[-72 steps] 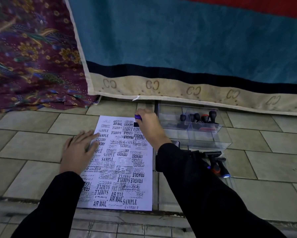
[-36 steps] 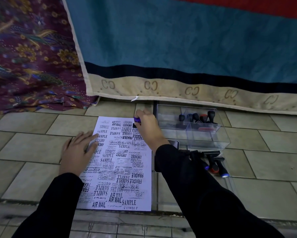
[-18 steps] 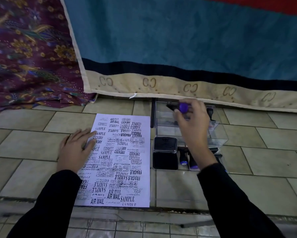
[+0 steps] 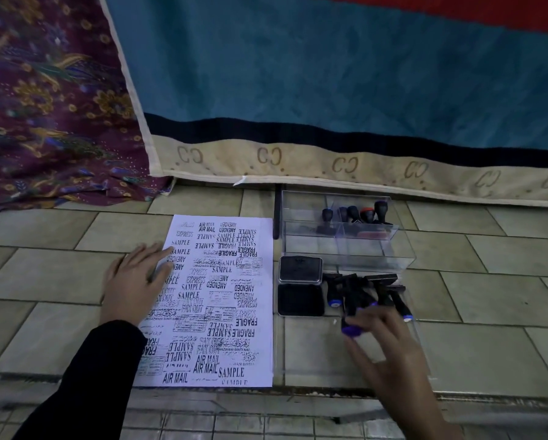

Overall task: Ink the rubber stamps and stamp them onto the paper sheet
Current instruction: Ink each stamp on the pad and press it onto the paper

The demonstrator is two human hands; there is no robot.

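Note:
A white paper sheet (image 4: 231, 300), crowded with black stamp prints, lies on the tiled floor. My left hand (image 4: 136, 281) rests flat on its left edge with straight fingers. Right of the sheet is an open black ink pad (image 4: 301, 300) with its lid (image 4: 300, 269) folded back. Beside it, several black stamps (image 4: 366, 289) with blue and purple ends lie in a pile. My right hand (image 4: 385, 344) is low at the near side of that pile. It pinches a purple-capped stamp (image 4: 349, 329) between thumb and fingers, blurred by motion.
A clear plastic box (image 4: 348, 249) behind the pile holds several upright stamps (image 4: 358, 215). A blue blanket with a beige border (image 4: 298, 160) hangs just behind it, next to a purple patterned cloth (image 4: 50, 122). A floor step edge (image 4: 266, 392) runs along the near side.
My right hand lifted the purple-capped stamp off the sheet's top right corner, swung it over the clear box, then brought it down to the stamp pile. My left hand stayed on the paper.

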